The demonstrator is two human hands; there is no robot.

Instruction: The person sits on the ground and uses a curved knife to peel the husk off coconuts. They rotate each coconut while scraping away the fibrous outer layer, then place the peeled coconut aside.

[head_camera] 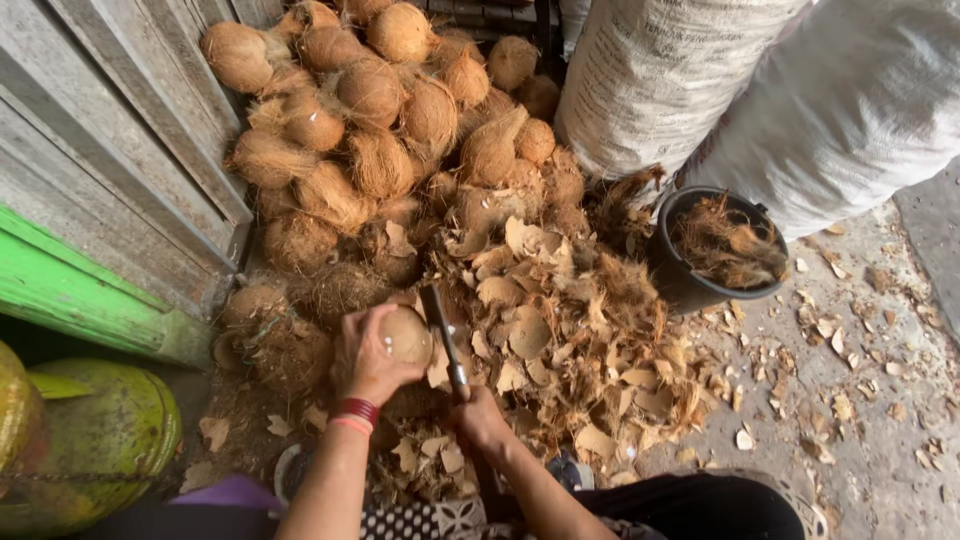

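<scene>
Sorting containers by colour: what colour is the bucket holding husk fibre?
Black bucket, seen clearly in the head view.

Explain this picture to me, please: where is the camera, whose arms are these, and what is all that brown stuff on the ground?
The camera sits on a person's head and looks down, so the two bare arms at the bottom are that person's own. The left hand, with a red band at its wrist, grips a pale, mostly peeled coconut. The right hand holds a knife whose blade rests against that coconut. Behind them lies a pile of husked brown coconuts against a grey wooden wall. Shell chips and fibre cover the ground to the right. A black bucket holds more fibre, and large white sacks stand behind it. Green rounded containers sit at lower left.
</scene>
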